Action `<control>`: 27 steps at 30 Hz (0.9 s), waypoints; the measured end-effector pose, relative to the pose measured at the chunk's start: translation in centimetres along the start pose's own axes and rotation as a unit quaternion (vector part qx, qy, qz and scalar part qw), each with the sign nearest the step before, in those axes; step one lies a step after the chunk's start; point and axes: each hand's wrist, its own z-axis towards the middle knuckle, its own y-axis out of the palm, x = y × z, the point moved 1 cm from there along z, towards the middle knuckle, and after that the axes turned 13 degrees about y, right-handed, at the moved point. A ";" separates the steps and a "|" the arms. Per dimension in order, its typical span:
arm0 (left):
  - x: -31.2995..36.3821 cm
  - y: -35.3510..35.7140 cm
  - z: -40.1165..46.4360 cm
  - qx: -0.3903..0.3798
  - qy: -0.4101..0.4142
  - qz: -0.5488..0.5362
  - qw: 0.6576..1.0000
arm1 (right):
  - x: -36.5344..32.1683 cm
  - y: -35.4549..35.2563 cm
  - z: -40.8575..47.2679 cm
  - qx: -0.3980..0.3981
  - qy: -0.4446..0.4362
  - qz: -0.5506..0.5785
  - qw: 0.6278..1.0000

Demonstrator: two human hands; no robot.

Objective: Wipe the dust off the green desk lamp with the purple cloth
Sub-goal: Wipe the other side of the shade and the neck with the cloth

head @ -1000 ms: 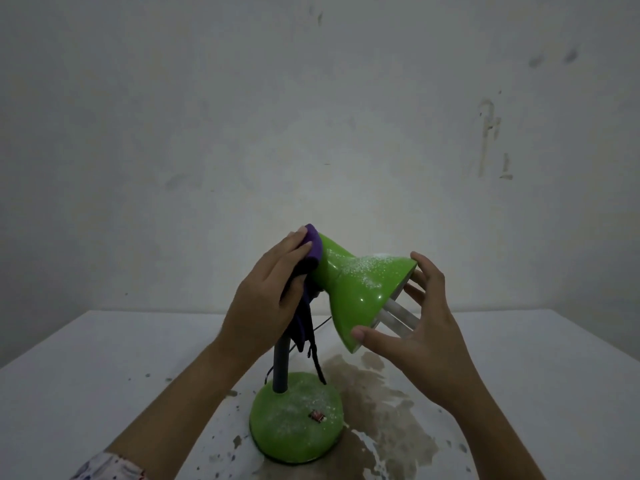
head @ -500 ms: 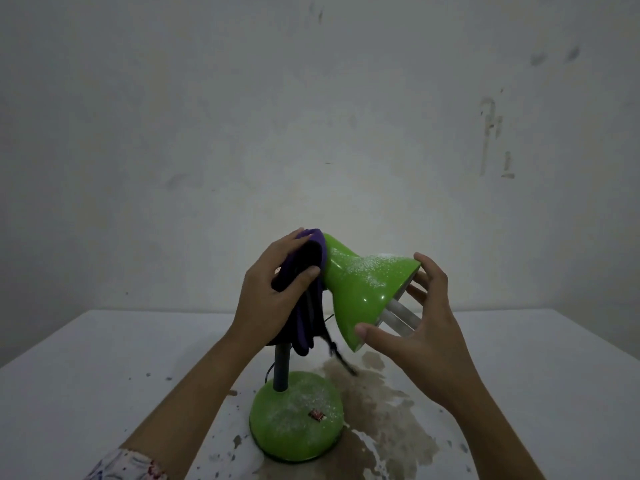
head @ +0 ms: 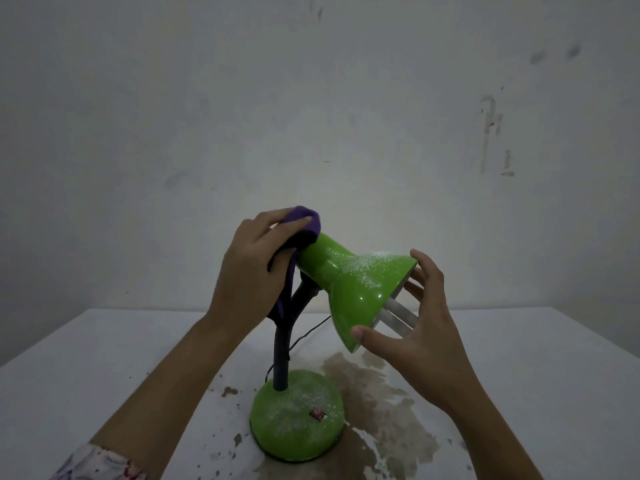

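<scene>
The green desk lamp stands on the white table, its round base (head: 296, 419) speckled with white dust. Its shade (head: 356, 285) tilts down to the right and carries white dust near the top rim. My left hand (head: 249, 268) grips the purple cloth (head: 303, 221) and presses it against the narrow back end of the shade; a strip of cloth hangs down beside the dark neck (head: 282, 344). My right hand (head: 420, 323) cups the shade's open rim, thumb on the lower edge and fingers across the mouth.
The white table (head: 104, 358) has a large brown stain (head: 377, 403) to the right of the lamp base and small dark specks around it. A thin black cord (head: 308, 336) runs behind the neck. A plain marked wall rises behind the table.
My left hand has slid the cloth up and to the left, off the shade's side onto its narrow back end. The right hand stays on the rim.
</scene>
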 end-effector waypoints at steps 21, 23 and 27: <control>2.3 -0.3 0.4 -0.117 0.061 0.084 0.988 | 0.1 0.0 0.0 -0.008 -0.004 0.016 1.000; 2.3 -0.5 0.4 -0.137 0.092 0.088 0.982 | 0.0 0.0 0.0 -0.012 -0.006 0.021 1.000; 1.8 -1.0 -1.3 -0.160 0.172 0.095 0.967 | 0.0 0.1 0.0 -0.018 -0.008 0.026 0.999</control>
